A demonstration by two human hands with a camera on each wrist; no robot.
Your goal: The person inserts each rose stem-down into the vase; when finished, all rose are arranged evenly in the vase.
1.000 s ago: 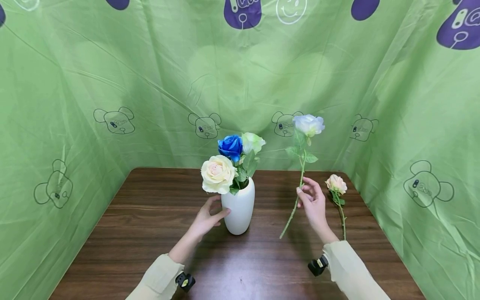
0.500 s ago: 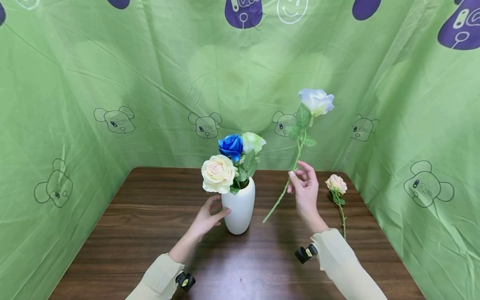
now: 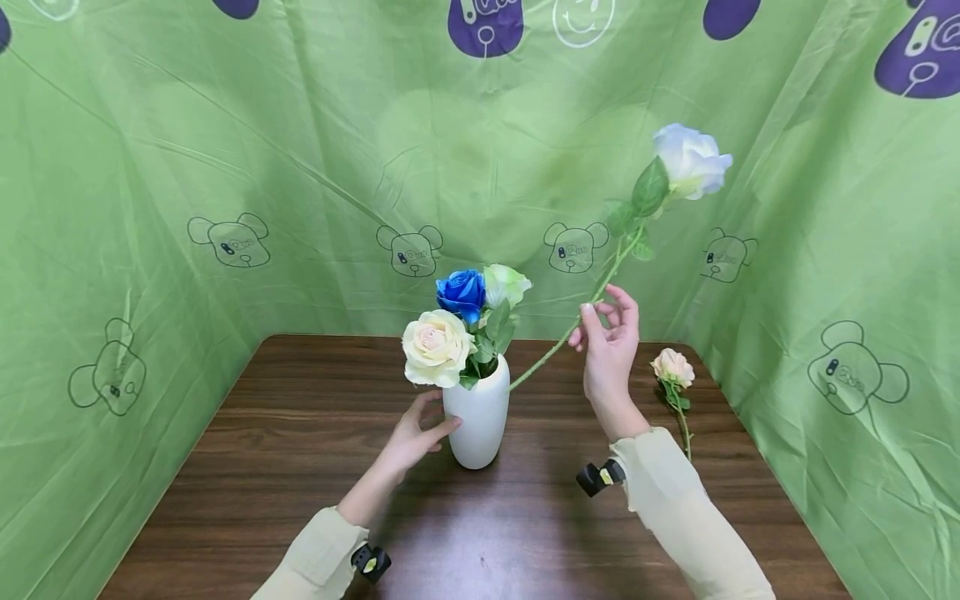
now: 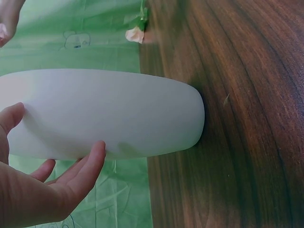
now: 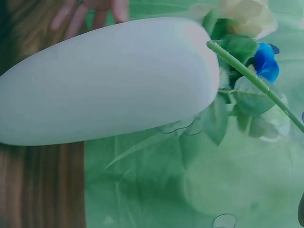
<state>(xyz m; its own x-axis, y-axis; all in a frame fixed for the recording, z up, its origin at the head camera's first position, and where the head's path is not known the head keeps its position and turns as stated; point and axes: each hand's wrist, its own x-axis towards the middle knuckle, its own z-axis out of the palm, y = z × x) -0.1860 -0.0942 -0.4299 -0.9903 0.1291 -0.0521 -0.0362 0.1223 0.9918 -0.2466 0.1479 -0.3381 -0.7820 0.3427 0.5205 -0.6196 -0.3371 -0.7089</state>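
Note:
A white vase (image 3: 477,429) stands upright on the table, bearing a cream rose (image 3: 437,350), a blue rose (image 3: 461,294) and a pale green flower (image 3: 506,285). My left hand (image 3: 408,440) holds the vase from its left side, thumb in front and fingers toward the back; the left wrist view shows the fingertips against its wall. Between thumb and fingers, my right hand (image 3: 611,350) pinches the stem of a pale blue-white rose (image 3: 693,162), tilted with its bloom up and to the right. In the right wrist view its stem end (image 5: 212,45) shows outside, by the vase's rim.
A peach rose (image 3: 672,368) lies on the brown wooden table (image 3: 300,467) at the right, partly behind the right forearm. Green printed cloth (image 3: 315,167) hangs around the back and sides of the table.
My right hand has risen and shifted slightly left with the pale blue-white rose. The stem has tilted further, its lower end coming to the vase's right rim. My left hand and the vase have stayed still.

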